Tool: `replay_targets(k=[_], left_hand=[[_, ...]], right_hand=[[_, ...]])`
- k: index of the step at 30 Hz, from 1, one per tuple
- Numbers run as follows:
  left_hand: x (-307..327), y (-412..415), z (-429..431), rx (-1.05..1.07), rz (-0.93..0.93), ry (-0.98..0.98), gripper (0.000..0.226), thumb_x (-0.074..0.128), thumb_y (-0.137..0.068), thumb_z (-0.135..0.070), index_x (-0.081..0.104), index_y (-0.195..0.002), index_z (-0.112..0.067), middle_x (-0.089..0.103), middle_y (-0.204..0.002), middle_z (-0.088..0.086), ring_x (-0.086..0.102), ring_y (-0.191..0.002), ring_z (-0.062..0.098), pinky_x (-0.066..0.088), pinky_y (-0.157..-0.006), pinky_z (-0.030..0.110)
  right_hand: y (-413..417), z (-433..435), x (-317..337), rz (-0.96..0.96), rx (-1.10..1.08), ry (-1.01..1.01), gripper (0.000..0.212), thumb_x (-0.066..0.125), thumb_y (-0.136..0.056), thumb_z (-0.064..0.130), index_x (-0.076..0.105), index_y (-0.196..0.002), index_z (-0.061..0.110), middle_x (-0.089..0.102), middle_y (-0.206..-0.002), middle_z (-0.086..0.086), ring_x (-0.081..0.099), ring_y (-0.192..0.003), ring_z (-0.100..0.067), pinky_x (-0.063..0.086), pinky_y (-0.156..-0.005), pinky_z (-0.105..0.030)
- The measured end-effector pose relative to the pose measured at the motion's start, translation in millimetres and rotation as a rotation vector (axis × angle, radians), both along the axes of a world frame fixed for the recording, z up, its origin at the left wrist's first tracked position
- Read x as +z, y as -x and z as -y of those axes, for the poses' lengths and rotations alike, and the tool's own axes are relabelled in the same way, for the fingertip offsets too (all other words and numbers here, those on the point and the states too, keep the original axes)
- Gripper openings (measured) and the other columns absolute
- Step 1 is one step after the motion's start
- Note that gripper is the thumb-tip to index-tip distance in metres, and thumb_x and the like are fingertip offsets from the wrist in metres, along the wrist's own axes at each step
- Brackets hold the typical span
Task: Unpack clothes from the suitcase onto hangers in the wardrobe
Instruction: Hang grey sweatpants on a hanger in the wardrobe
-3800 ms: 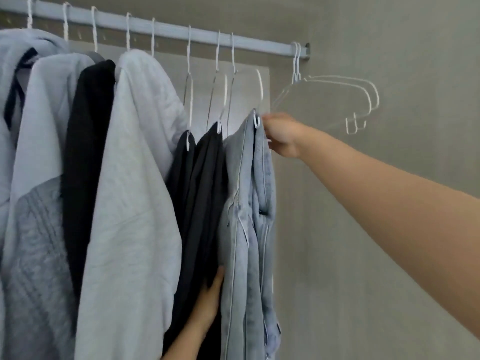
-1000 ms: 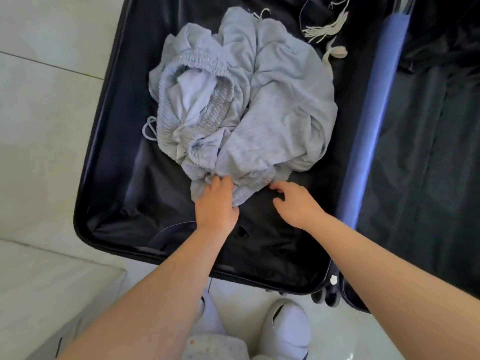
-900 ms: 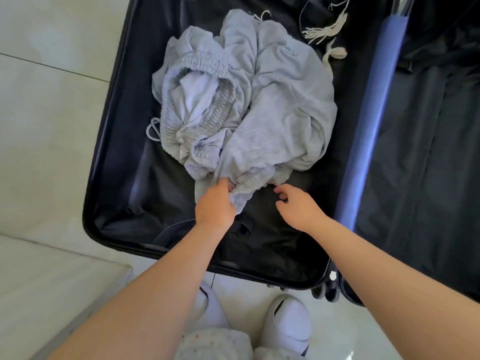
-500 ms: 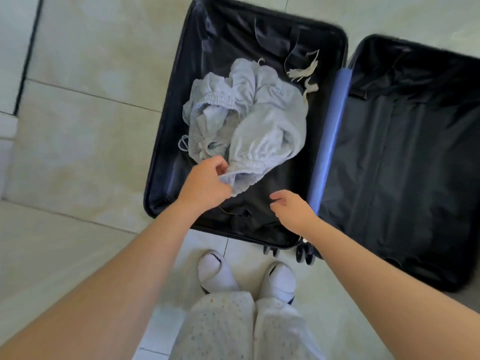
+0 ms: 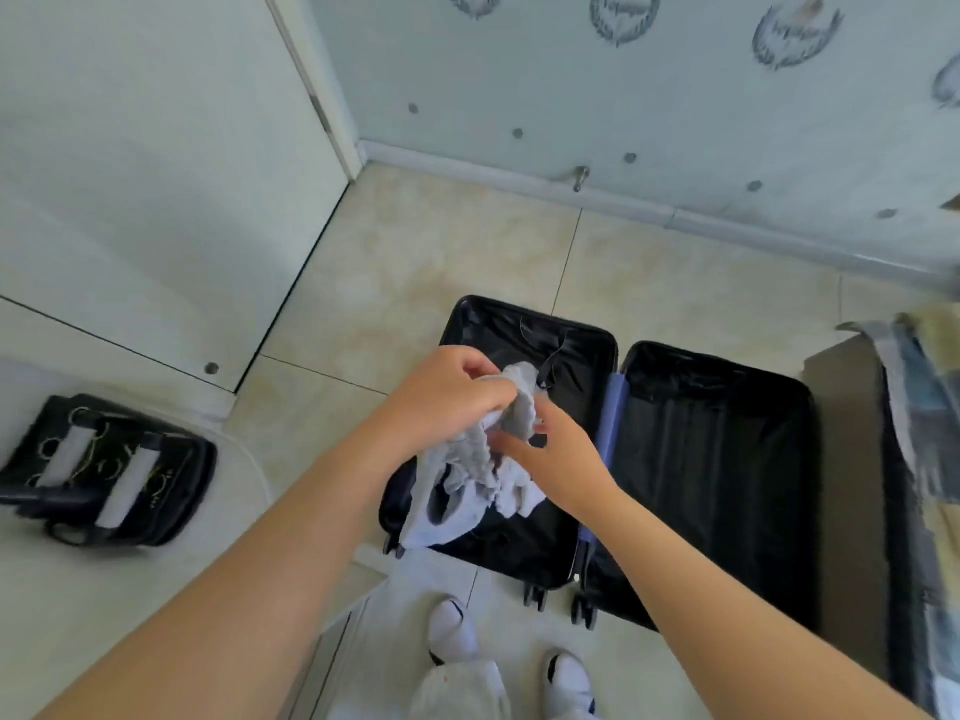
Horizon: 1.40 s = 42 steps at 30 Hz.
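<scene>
Lifted clear of the open black hard-shell suitcase, where it lay a moment ago: crumpled pale grey cotton garment, bunched in curled fingers of left hand, pinched by right hand. Suitcase seemingly emptied; hanger next.

garment hides part of the suitcase; black bag left, bundle right: blurred, cut off.

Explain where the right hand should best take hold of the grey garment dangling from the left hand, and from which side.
Grip the gathered elastic band of the grey garment, coming from the right, where the right hand is. The left hand bunches the top; the band forms a thick ridge facing right, while the rest hangs slack above the suitcase.
</scene>
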<state>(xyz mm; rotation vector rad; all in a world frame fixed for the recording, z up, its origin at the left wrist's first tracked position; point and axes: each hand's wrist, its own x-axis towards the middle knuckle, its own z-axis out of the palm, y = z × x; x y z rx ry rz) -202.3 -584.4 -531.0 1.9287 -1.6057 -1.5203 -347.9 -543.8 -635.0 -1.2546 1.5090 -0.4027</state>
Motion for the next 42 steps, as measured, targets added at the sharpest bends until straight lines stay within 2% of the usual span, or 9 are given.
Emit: replay_targets(k=[2, 6, 10, 17, 22, 28, 33, 37, 42], left_hand=[[49.5, -5.3, -13.3, 0.017, -0.025, 0.010, 0.014, 0.062, -0.072, -0.021, 0.067, -0.080, -0.011, 0.050, -0.063, -0.002, 0.042, -0.055, 0.012, 0.037, -0.059, 0.027], [121.2, -27.2, -49.1, 0.034, 0.014, 0.064, 0.009, 0.070, -0.069, -0.019, 0.069, -0.078, -0.022, 0.067, -0.077, -0.002, 0.056, -0.065, 0.011, 0.046, -0.066, 0.022], [175.5, -41.8, -107.9, -0.019, 0.264, 0.152, 0.035, 0.065, -0.075, 0.003, 0.065, -0.091, -0.027, 0.061, -0.088, -0.012, 0.055, -0.074, -0.002, 0.038, -0.056, 0.010], [207.2, -42.1, -242.2, 0.030, 0.726, 0.271, 0.040, 0.056, -0.081, 0.006, 0.060, -0.112, -0.019, 0.054, -0.107, -0.001, 0.050, -0.099, 0.018, 0.039, -0.074, 0.028], [227.9, -51.1, -337.8, 0.297, 1.022, 0.493, 0.035, 0.060, -0.081, -0.001, 0.059, -0.113, -0.015, 0.052, -0.107, 0.004, 0.048, -0.095, 0.023, 0.035, -0.067, 0.031], [244.7, -78.6, -441.4, 0.840, 0.789, 0.354, 0.021, 0.060, -0.092, -0.019, 0.056, -0.110, -0.010, 0.060, -0.108, 0.009, 0.059, -0.093, 0.030, 0.047, -0.073, 0.039], [285.9, -99.0, -514.1, 1.308, 0.214, 0.330, 0.019, 0.058, -0.094, -0.016, 0.062, -0.098, 0.002, 0.063, -0.096, 0.019, 0.063, -0.088, 0.033, 0.054, -0.077, 0.043], [328.1, -111.1, -550.8, 1.558, -0.042, 0.383, 0.012, 0.058, -0.093, -0.027, 0.062, -0.094, -0.015, 0.064, -0.091, 0.007, 0.061, -0.082, 0.022, 0.051, -0.078, 0.035], [373.1, -151.8, -595.3, 1.734, -0.222, 0.491, 0.053, 0.059, -0.072, -0.037, 0.060, -0.116, -0.009, 0.069, -0.106, 0.015, 0.067, -0.091, 0.032, 0.057, -0.078, 0.043]], right_hand=[[-0.9, -1.7, 46.9, -0.094, 0.006, 0.080, 0.012, 0.050, -0.086, 0.033, 0.056, -0.090, 0.024, 0.060, -0.080, 0.006, 0.055, -0.073, -0.015, 0.055, -0.073, -0.046], [19.0, -6.6, 114.1, -0.389, 0.195, 0.248, 0.022, 0.043, -0.082, 0.003, 0.048, -0.076, 0.024, 0.051, -0.075, 0.001, 0.052, -0.067, -0.026, 0.044, -0.055, -0.035], [49.4, -16.6, 171.7, -0.514, 0.332, 0.365, 0.026, 0.045, -0.079, -0.006, 0.054, -0.088, 0.017, 0.049, -0.091, 0.002, 0.054, -0.075, -0.024, 0.045, -0.063, -0.035], [62.6, -40.7, 271.1, -0.503, 0.586, 0.511, 0.029, 0.046, -0.073, -0.006, 0.060, -0.086, 0.017, 0.058, -0.089, -0.004, 0.058, -0.080, -0.029, 0.048, -0.066, -0.034], [45.7, -67.4, 342.3, -0.369, 0.751, 0.402, 0.031, 0.039, -0.080, -0.003, 0.062, -0.073, 0.016, 0.058, -0.069, -0.005, 0.053, -0.063, -0.024, 0.046, -0.055, -0.026], [0.9, -101.5, 407.5, -0.213, 0.893, 0.356, 0.025, 0.043, -0.085, -0.001, 0.067, -0.093, -0.001, 0.061, -0.080, -0.015, 0.059, -0.073, -0.026, 0.058, -0.066, -0.036], [-51.9, -147.0, 456.3, -0.176, 1.147, 0.412, 0.020, 0.054, -0.083, 0.001, 0.070, -0.085, 0.012, 0.065, -0.081, -0.013, 0.065, -0.074, -0.024, 0.057, -0.061, -0.027], [-94.7, -190.6, 490.6, -0.098, 1.278, 0.500, 0.022, 0.056, -0.083, -0.004, 0.069, -0.089, 0.012, 0.066, -0.094, -0.014, 0.065, -0.084, -0.024, 0.061, -0.069, -0.036], [-159.7, -247.9, 527.5, -0.030, 1.388, 0.555, 0.018, 0.057, -0.091, 0.009, 0.063, -0.108, 0.005, 0.062, -0.098, -0.013, 0.066, -0.087, -0.029, 0.061, -0.065, -0.036]])
